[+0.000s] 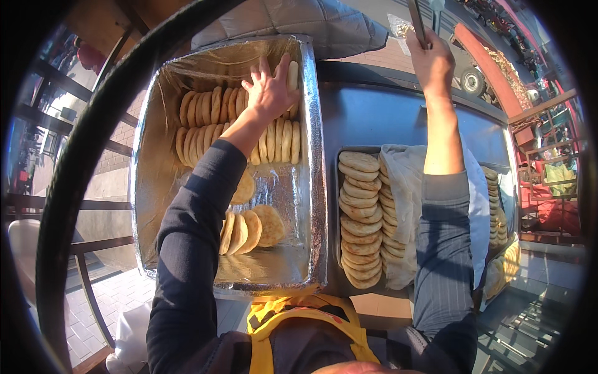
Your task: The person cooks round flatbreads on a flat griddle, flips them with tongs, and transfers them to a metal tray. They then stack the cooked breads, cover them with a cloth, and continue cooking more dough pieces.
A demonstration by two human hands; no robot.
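Note:
My left hand (271, 91) is spread, palm down, over the upper row of round flatbreads (205, 107) standing on edge in a foil-lined box (316, 187). A second row (275, 142) stands just below it, partly hidden by my forearm. Nearer my body, several flatbreads (247, 231) lean on one another on the foil. My right hand (432, 61) is raised at the upper right, closed around a dark flat bar or handle (417, 23). Beside its fingers is a clear plastic bag (401, 29) with small pale bits inside; whether I hold it is unclear.
Right of the box, a tray (340, 210) holds stacked flatbreads (359, 224), partly under a white cloth (404, 187). More flatbreads (495, 205) lie farther right. A quilted silver cover (299, 21) lies behind the box. A black curved bar (70, 173) crosses the left side. Metal railings stand beyond.

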